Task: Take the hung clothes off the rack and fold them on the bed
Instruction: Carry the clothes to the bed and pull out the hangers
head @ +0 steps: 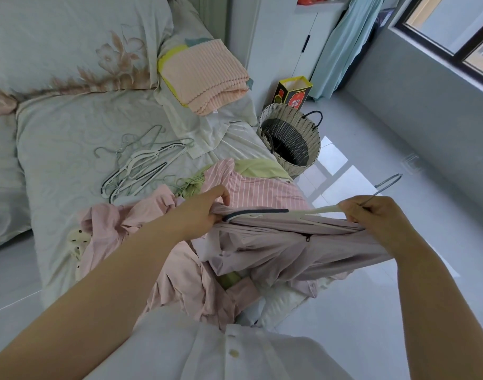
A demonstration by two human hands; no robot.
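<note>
Both hands are shut on one load, held over the near right corner of the pale green floral-print bed (56, 149). The left hand (204, 212) pinches a bunch of the pale mauve zip-front garment (289, 242) right at the left tip of the white plastic hanger with a dark grey grip strip and a metal hook (259, 211). The right hand (371, 215) is wrapped round the hanger's neck, and cloth appears to be caught in the same grip. The hook sticks out to the far right beyond the knuckles.

Holding it this way stretches the shoulder line taut between the two hands. I read that as the step of working the hanger out of the garment: one hand steadies the fabric so the other can pull the frame free.

The garment's body sags down onto the heap of crumpled pale pink clothes (119, 223) at the near edge of the bed, so its weight is partly carried there. Just beyond lie a pink-and-white striped shirt (251, 185) and a light green piece (256, 167).

Farther left on the bed sits a loose tangle of empty hangers (141, 163), probably the drop spot for this one. It keeps the hooks away from the fabric. Nothing in the heap looks folded yet, so most of the folding seems ahead. The rack is out of view.
</note>
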